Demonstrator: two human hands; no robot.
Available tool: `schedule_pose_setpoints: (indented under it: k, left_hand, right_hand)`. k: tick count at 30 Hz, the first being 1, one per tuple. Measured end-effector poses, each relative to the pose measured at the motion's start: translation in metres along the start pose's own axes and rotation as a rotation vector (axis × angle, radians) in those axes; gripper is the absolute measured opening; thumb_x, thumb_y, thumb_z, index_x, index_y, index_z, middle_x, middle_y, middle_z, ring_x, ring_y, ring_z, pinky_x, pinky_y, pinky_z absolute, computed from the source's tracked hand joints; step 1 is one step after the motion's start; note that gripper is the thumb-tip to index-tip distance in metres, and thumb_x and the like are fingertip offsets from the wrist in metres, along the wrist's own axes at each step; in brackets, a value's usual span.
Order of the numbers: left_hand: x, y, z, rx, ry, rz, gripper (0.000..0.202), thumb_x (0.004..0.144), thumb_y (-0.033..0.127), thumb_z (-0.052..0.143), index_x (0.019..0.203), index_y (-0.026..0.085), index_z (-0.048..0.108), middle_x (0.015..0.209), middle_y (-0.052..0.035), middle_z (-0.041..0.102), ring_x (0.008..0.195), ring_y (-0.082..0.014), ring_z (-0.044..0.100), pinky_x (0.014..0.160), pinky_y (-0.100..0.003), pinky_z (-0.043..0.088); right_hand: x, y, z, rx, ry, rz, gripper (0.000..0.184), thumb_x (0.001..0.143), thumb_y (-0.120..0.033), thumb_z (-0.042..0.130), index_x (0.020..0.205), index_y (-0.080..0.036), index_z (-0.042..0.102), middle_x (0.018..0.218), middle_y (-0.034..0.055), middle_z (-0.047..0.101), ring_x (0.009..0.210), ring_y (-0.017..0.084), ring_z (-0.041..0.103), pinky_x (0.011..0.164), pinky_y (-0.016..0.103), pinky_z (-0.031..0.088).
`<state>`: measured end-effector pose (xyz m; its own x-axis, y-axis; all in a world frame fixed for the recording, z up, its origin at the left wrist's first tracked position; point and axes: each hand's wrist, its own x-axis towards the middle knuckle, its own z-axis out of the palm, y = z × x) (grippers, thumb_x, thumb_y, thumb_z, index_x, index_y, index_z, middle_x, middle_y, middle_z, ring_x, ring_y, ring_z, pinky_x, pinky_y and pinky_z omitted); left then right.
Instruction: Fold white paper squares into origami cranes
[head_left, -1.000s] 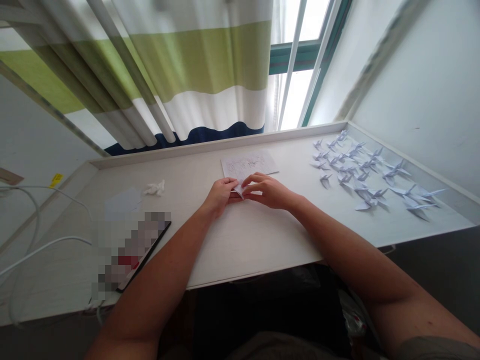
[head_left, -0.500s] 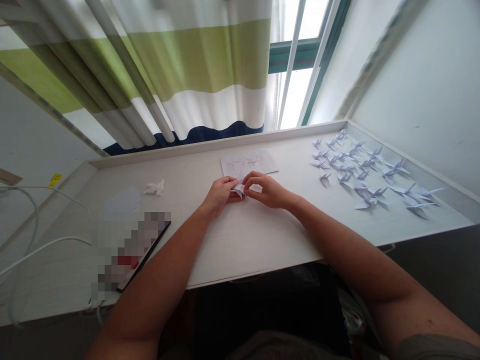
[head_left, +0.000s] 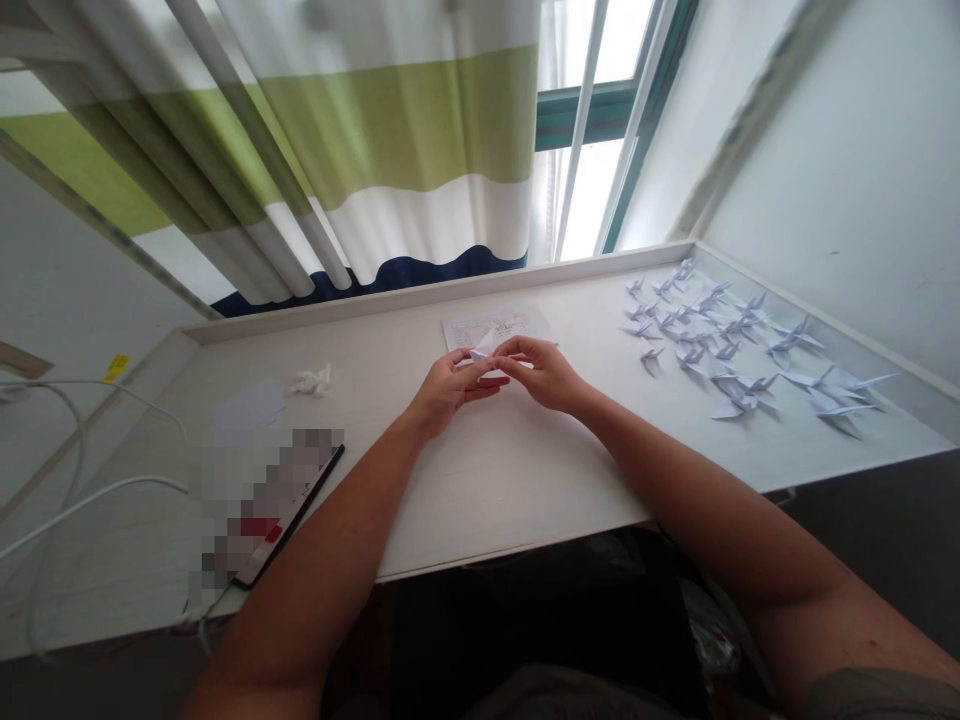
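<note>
My left hand [head_left: 448, 390] and my right hand [head_left: 546, 372] meet over the middle of the white desk [head_left: 495, 470]. Both pinch a small, partly folded piece of white paper [head_left: 484, 350], held a little above the desk surface. Just behind the hands lies a printed sheet of paper [head_left: 496, 325]. Several finished folded paper cranes [head_left: 731, 345] are spread out on the right part of the desk.
A crumpled white scrap [head_left: 312, 380] and a pale paper sheet [head_left: 249, 406] lie at the left. A dark flat device [head_left: 289, 515] sits near the front left edge, with white cables [head_left: 90, 495] beside it. A striped curtain [head_left: 337, 170] and window stand behind the desk.
Both hands have lifted the folded paper off the desk and raised it slightly toward the printed sheet; the fingers have shifted to pinch it at its tip.
</note>
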<state>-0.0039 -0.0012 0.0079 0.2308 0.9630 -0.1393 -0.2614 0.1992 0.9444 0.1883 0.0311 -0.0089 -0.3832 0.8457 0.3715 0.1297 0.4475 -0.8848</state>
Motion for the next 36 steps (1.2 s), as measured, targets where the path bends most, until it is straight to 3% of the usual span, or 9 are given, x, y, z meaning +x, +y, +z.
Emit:
schedule_pose_setpoints:
  k: [8, 13, 16, 19, 22, 28, 33, 36]
  left_hand:
    - [-0.002, 0.001, 0.001, -0.011, -0.054, 0.053, 0.047, 0.078, 0.024, 0.095, 0.114, 0.014, 0.066, 0.111, -0.0119, 0.081, 0.104, -0.0271, 0.081, 0.106, -0.045, 0.058]
    - [-0.002, 0.001, 0.001, -0.004, -0.040, 0.043, 0.045, 0.075, 0.007, 0.087, 0.116, 0.014, 0.068, 0.107, -0.0092, 0.080, 0.099, -0.0269, 0.082, 0.106, -0.047, 0.058]
    - [0.000, -0.002, 0.001, 0.028, -0.003, 0.018, 0.035, 0.080, 0.006, 0.081, 0.112, 0.014, 0.069, 0.102, -0.0088, 0.080, 0.093, -0.0257, 0.083, 0.101, -0.045, 0.061]
    - [0.001, -0.004, 0.003, 0.073, 0.045, 0.011, 0.022, 0.090, 0.017, 0.077, 0.110, 0.013, 0.070, 0.100, -0.0106, 0.080, 0.087, -0.0251, 0.082, 0.092, -0.043, 0.064]
    - [0.000, -0.005, 0.007, 0.113, 0.061, 0.023, 0.022, 0.092, 0.024, 0.080, 0.109, 0.014, 0.070, 0.103, -0.0120, 0.081, 0.087, -0.0243, 0.082, 0.087, -0.040, 0.065]
    - [0.000, -0.005, 0.009, 0.161, 0.108, 0.019, 0.012, 0.094, 0.016, 0.070, 0.106, 0.013, 0.072, 0.092, -0.0080, 0.080, 0.078, -0.0193, 0.080, 0.083, -0.035, 0.066]
    - [-0.001, -0.006, 0.008, 0.171, 0.080, 0.015, 0.008, 0.093, 0.016, 0.072, 0.101, 0.013, 0.071, 0.089, -0.0080, 0.080, 0.076, -0.0207, 0.081, 0.080, -0.034, 0.065]
    - [-0.002, -0.007, 0.009, 0.157, 0.042, 0.009, 0.020, 0.093, 0.024, 0.080, 0.106, 0.013, 0.071, 0.095, -0.0104, 0.081, 0.078, -0.0225, 0.082, 0.080, -0.035, 0.065]
  right_hand:
    - [0.002, 0.002, 0.001, 0.135, 0.014, 0.010, 0.040, 0.091, -0.062, 0.073, 0.094, -0.022, 0.069, 0.096, 0.0054, 0.074, 0.093, 0.022, 0.070, 0.093, 0.046, 0.061]
    - [0.003, 0.003, 0.001, 0.119, 0.042, 0.002, 0.045, 0.091, -0.066, 0.071, 0.092, -0.022, 0.065, 0.093, 0.0042, 0.072, 0.089, 0.021, 0.068, 0.093, 0.046, 0.060]
    - [0.002, 0.002, 0.003, 0.045, 0.085, -0.031, 0.044, 0.093, -0.066, 0.068, 0.090, -0.023, 0.063, 0.090, 0.0033, 0.072, 0.087, 0.021, 0.069, 0.094, 0.047, 0.060]
    - [0.001, 0.000, 0.007, -0.037, 0.092, -0.067, 0.040, 0.097, -0.062, 0.065, 0.090, -0.024, 0.061, 0.088, 0.0023, 0.073, 0.082, 0.020, 0.070, 0.093, 0.047, 0.060]
    - [0.000, -0.002, 0.009, -0.088, 0.087, -0.095, 0.032, 0.102, -0.055, 0.061, 0.092, -0.024, 0.061, 0.089, 0.0018, 0.074, 0.081, 0.019, 0.070, 0.092, 0.046, 0.060]
    - [-0.003, -0.001, 0.005, -0.287, 0.011, -0.236, 0.019, 0.095, -0.040, 0.073, 0.104, -0.024, 0.071, 0.100, 0.0062, 0.075, 0.096, 0.024, 0.068, 0.087, 0.043, 0.057]
    - [-0.002, 0.002, 0.002, -0.368, -0.015, -0.292, 0.016, 0.100, -0.035, 0.066, 0.091, -0.024, 0.074, 0.095, 0.0072, 0.072, 0.094, 0.024, 0.066, 0.083, 0.040, 0.055]
    - [-0.001, 0.001, 0.002, -0.311, 0.047, -0.243, 0.020, 0.100, -0.035, 0.065, 0.084, -0.023, 0.068, 0.089, 0.0053, 0.071, 0.085, 0.021, 0.066, 0.080, 0.039, 0.057]
